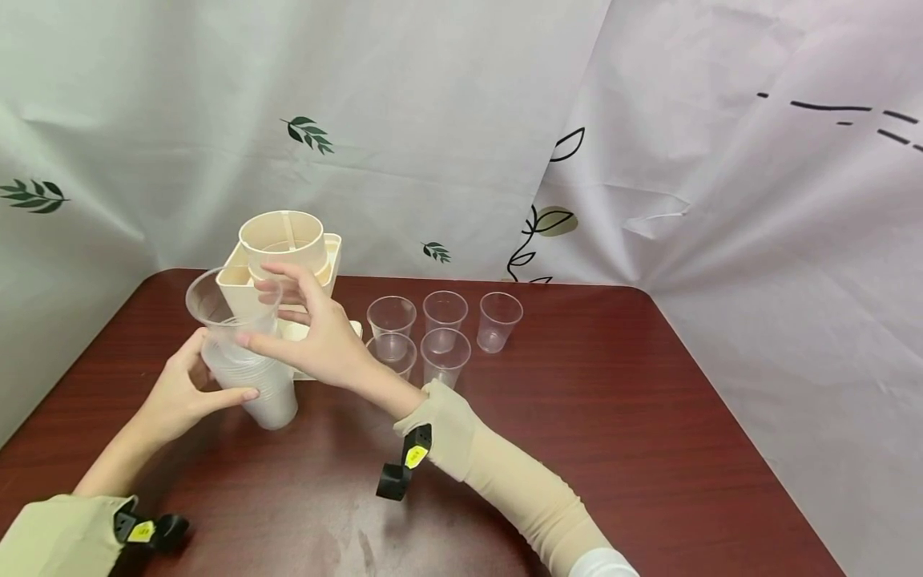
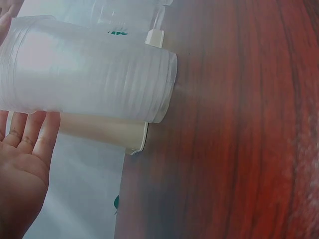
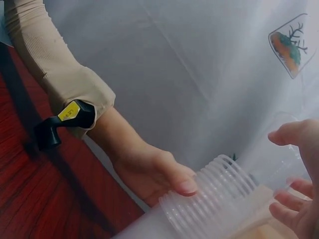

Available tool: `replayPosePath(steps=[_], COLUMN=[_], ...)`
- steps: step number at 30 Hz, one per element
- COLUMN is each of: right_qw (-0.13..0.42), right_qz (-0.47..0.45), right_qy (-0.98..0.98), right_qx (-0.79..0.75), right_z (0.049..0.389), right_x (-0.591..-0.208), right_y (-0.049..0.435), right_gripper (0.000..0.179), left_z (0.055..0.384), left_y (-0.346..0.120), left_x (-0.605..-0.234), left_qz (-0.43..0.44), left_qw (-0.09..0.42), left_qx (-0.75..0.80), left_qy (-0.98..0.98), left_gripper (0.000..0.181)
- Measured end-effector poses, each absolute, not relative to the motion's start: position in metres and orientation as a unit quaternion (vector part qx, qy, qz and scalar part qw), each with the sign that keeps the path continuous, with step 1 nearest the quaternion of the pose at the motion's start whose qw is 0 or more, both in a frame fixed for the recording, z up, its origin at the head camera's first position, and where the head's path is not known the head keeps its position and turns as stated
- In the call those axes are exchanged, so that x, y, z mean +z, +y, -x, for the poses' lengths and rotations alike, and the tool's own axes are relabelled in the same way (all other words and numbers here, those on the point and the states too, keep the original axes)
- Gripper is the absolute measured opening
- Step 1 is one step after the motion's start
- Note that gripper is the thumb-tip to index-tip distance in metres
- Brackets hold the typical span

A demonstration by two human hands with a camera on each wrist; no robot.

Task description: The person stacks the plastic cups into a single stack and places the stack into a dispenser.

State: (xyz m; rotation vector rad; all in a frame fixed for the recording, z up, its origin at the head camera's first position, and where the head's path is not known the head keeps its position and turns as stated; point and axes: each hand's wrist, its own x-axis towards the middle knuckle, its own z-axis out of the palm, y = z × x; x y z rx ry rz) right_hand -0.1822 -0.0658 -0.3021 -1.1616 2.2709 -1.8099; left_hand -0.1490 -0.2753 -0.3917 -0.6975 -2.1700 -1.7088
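A stack of nested clear plastic cups (image 1: 263, 389) tilts above the table, its base toward me. My left hand (image 1: 176, 393) grips it near the rims, thumb on the near side; the left wrist view shows fingers behind the stack (image 2: 89, 74). At the stack's mouth, one clear cup (image 1: 212, 304) stands well out from the others, its lower part seemingly still inside or just at the top one. My right hand (image 1: 317, 336) holds that cup between thumb and fingers. In the right wrist view, the ribbed rims (image 3: 209, 194) lie beside the left thumb.
Behind the hands stands a cream plastic holder (image 1: 283, 240) with a round, open top and a base. Several single clear cups (image 1: 445, 308) stand upright in two rows to its right on the dark red wooden table (image 1: 577, 449). A patterned white cloth (image 1: 404, 120) hangs behind.
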Motion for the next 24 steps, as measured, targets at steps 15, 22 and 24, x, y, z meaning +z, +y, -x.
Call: replayPosePath(steps=[15, 22, 24], right_qw=[0.007, 0.004, 0.005], right_qz=[0.376, 0.387, 0.388], right_qy=[0.754, 0.757, 0.76], right_qx=[-0.54, -0.525, -0.522], right_z=[0.181, 0.182, 0.181], right_x=[-0.319, -0.324, -0.324], right_y=[-0.068, -0.069, -0.069], right_gripper=[0.07, 0.071, 0.071], left_z=[0.147, 0.147, 0.148], left_y=[-0.275, -0.275, -0.275], left_x=[-0.392, -0.393, -0.392], left_qz=[0.232, 0.237, 0.238], left_qw=[0.141, 0.14, 0.146], left_qx=[-0.588, -0.597, -0.594], left_qy=[-0.762, -0.754, -0.754], left_gripper=[0.085, 0.079, 0.077])
